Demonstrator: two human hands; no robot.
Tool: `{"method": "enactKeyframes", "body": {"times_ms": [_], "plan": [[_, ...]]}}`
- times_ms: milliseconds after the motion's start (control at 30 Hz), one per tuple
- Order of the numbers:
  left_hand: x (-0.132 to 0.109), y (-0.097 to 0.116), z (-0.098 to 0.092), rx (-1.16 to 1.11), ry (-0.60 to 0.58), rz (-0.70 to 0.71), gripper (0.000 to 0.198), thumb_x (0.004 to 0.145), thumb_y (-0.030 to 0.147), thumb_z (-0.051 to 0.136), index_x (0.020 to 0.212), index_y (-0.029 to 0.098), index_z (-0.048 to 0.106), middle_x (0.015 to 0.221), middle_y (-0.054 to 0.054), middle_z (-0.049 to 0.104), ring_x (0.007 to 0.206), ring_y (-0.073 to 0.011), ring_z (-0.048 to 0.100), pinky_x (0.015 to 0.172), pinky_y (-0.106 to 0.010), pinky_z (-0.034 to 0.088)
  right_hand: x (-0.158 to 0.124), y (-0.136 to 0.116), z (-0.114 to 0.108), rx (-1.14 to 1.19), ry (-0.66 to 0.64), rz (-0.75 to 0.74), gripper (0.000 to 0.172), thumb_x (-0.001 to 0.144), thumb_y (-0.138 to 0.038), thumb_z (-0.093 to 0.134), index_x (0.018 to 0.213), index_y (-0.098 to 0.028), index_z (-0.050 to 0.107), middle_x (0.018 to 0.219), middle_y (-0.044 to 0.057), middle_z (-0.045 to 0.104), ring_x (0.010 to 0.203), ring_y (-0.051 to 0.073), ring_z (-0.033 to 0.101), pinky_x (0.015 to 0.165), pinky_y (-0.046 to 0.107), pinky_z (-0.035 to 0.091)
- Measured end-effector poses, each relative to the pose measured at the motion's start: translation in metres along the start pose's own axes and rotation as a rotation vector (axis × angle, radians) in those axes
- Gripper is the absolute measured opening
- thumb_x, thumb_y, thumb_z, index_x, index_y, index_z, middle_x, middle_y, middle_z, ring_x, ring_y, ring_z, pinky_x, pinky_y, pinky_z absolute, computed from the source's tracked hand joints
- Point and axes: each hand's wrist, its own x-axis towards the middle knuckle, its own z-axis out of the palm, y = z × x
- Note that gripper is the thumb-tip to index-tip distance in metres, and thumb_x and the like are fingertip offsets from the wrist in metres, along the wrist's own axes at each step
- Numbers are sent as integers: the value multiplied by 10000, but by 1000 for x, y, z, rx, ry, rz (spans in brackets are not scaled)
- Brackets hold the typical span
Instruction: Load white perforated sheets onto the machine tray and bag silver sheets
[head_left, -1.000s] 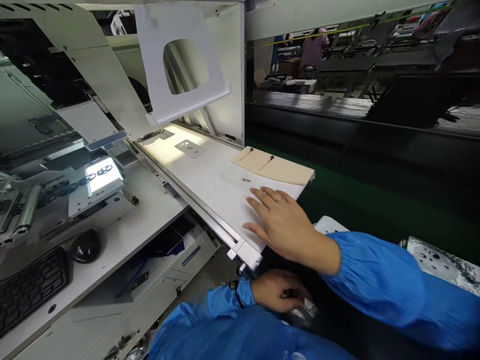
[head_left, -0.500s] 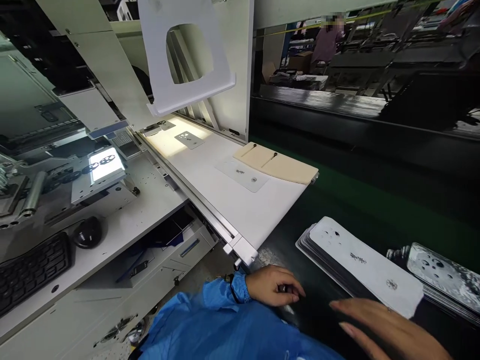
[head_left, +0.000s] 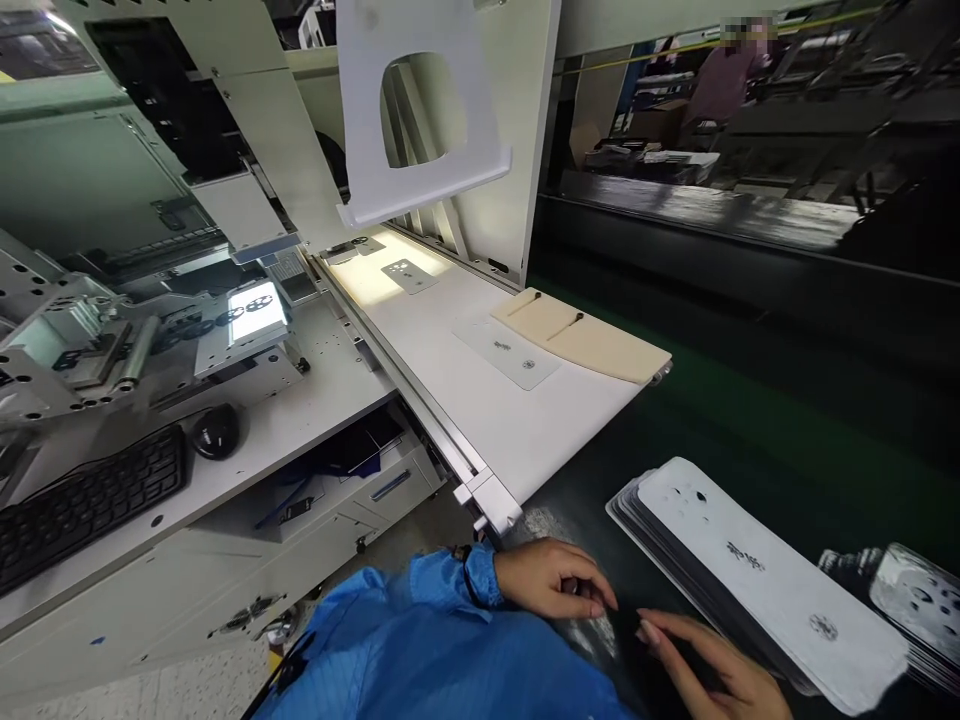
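My left hand (head_left: 553,580) is low over the dark surface, just off the conveyor's near corner. Its fingers curl in towards the thumb; whether anything small sits inside is hidden. Facing it from the lower right is my right hand (head_left: 712,665), thumb and forefinger tips close but slightly apart, with nothing visible between them. Beside the right hand lies a stack of long plates with rounded corners (head_left: 757,565). The white top plate has round holes at one end and small dark marks. Farther right is another stack of glossy plates with holes (head_left: 919,600).
A white conveyor belt (head_left: 480,420) carries a flat marked plate (head_left: 510,355), a smaller plate (head_left: 409,276), and a beige board (head_left: 581,335) along its edge. At left are a keyboard (head_left: 97,490), a mouse (head_left: 215,432) and a lit machine stage (head_left: 256,312). Another person (head_left: 724,80) is far back.
My right hand has drawn left, closer to my left hand, and its thumb and forefinger have come nearer together. The view has shifted left. My left hand stays almost in place.
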Motion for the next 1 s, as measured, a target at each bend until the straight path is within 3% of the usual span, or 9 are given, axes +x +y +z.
{"method": "enactKeyframes", "body": {"times_ms": [133,300,533,1000], "plan": [[1,-3,1,-6,-8,1,221,848,207,614,1029,107,691,867,-84,658,747,-104,590,662,-179,492,5,12,12,-43,-72,-37,461,780,-664,577,805,-248,774,842,75,744,742,218,720,634,238,597],[2,-5,1,-12,-9,-2,232,844,213,612,1033,104,690,861,-80,658,715,-97,569,656,-181,487,7,18,14,-57,-113,-75,478,827,-655,537,834,-237,770,886,95,741,776,216,719,727,277,601],[2,1,-3,6,-13,-79,238,845,234,612,1028,110,702,895,-94,684,755,-107,600,682,-192,490,10,9,10,-47,-115,-122,483,852,-638,518,822,-222,763,852,90,742,758,218,720,697,281,607],[3,1,-4,-29,7,-119,238,831,201,642,1029,83,703,942,-111,701,804,-116,640,692,-188,516,11,11,5,28,-181,-44,479,827,-661,533,775,-233,741,839,81,741,785,221,719,681,268,605]]}}
